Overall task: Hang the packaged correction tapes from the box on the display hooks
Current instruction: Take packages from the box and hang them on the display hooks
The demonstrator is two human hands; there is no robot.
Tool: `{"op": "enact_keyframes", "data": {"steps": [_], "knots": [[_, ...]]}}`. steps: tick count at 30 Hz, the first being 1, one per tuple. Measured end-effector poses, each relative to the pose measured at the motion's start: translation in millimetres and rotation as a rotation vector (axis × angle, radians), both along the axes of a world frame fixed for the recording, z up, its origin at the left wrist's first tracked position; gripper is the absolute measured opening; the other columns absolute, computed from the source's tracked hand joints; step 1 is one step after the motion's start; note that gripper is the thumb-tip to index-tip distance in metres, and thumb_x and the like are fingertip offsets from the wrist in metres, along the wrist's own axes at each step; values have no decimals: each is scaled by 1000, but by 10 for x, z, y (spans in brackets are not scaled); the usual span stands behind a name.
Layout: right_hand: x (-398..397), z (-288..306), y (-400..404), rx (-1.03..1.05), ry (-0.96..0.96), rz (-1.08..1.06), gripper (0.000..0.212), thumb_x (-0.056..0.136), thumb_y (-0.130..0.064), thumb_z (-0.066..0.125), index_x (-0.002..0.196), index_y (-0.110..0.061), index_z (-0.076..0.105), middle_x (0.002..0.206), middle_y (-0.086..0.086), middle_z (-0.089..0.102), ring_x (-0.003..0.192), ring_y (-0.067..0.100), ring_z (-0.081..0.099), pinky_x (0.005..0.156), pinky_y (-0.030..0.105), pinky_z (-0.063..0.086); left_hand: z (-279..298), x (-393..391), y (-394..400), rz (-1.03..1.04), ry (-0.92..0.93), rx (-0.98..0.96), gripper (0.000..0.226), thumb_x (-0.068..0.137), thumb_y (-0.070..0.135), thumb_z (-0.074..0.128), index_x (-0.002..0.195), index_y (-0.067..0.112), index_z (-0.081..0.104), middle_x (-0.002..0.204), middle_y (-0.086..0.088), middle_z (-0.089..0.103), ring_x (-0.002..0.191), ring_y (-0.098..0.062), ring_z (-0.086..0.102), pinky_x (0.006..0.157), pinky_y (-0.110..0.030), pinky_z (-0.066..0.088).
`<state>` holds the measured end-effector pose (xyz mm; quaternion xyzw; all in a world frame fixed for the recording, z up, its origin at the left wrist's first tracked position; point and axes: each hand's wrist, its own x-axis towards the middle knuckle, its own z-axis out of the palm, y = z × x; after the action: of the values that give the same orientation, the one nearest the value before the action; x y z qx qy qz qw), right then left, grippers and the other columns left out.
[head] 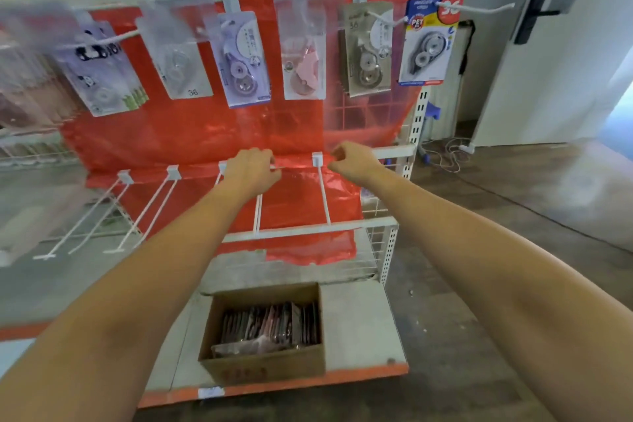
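Observation:
A cardboard box (263,369) stands on the bottom shelf, filled with several packaged correction tapes (270,322) standing on edge. Along the top rail, several hanging packs (244,60) fill the hooks, among them a blue and yellow one (426,41) at the right end. The lower row of white display hooks (323,197) carries nothing. My left hand (253,169) and my right hand (352,161) both reach to the back of that lower row. Each has its fingers curled and seems to pinch the red plastic sheet (205,134) that covers the back panel. Neither hand holds a pack.
More bare hooks (154,209) jut forward at lower left, close to my left forearm. A white upright post (416,127) ends the rack on the right, with cables (448,154) on the wooden floor beyond. Another person's head shows at top left.

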<state>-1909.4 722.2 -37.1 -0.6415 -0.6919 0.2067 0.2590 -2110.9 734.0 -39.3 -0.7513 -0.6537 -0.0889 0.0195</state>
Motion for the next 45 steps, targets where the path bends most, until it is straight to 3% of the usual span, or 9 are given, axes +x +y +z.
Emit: {"op": "enact_keyframes", "data": {"steps": [6,12,16,19,25,31,39,42,45], "knots": [[-337,-222,-611,31,-217,182,42,88,-22,56,126,-6,51,128,16,56,119,32,52,99,39,42,-75,-81,-748,-45,-34,2,35,93,33,52,117,10,60,120,-16,60,113,-35,53,92,-39,42],[-577,-768,-1272,-70,-229,248,41,90,-25,56,127,-8,51,128,13,55,118,30,52,96,37,42,-627,-268,-1504,-75,-115,-54,27,91,33,51,106,15,63,111,-7,64,106,-27,56,85,-36,46],[-680,-1168,-1531,-204,-208,246,38,90,-26,55,123,-7,53,125,13,58,113,30,55,93,35,45,-1013,-472,-1786,-56,-72,-186,30,93,37,47,107,16,63,107,-3,66,99,-22,60,84,-37,50],[-726,-1446,-1615,-322,-227,239,37,92,-23,52,126,-7,50,127,14,56,114,30,53,93,34,44,-1323,-671,-1869,-61,-78,-286,28,95,33,46,106,14,63,103,-5,67,92,-20,60,74,-29,46],[-965,-1987,-1490,-492,-262,176,30,95,-18,48,118,-1,55,116,19,61,104,35,58,75,29,42,-1908,-1134,-1741,13,-34,-384,28,97,34,46,108,15,63,101,-3,67,88,-18,61,75,-32,50],[-1315,-2926,-1238,-664,-279,76,34,94,-23,49,125,-9,53,125,14,58,113,32,54,92,32,44,-2802,-1735,-1431,70,-14,-532,27,97,32,45,114,17,59,103,-2,64,91,-18,58,79,-32,50],[-1656,-4168,-749,-733,-198,36,28,95,-15,46,118,-5,60,117,14,63,107,29,58,92,36,48,-4092,-2131,-961,150,-41,-604,32,97,33,45,123,17,55,112,-5,63,100,-21,59,87,-36,50],[-1719,-4684,-517,-735,-186,35,31,94,-13,45,121,-2,58,121,17,59,113,33,55,96,38,45,-4656,-2172,-726,185,-45,-601,28,97,30,45,118,16,57,105,-4,62,94,-20,59,85,-35,50],[-1752,-5229,-244,-698,-201,38,28,95,-14,45,118,-2,58,114,16,60,111,32,57,92,37,45,-5252,-2221,-406,202,-39,-616,28,98,27,44,115,11,58,107,-8,62,97,-22,58,79,-29,45]]}}
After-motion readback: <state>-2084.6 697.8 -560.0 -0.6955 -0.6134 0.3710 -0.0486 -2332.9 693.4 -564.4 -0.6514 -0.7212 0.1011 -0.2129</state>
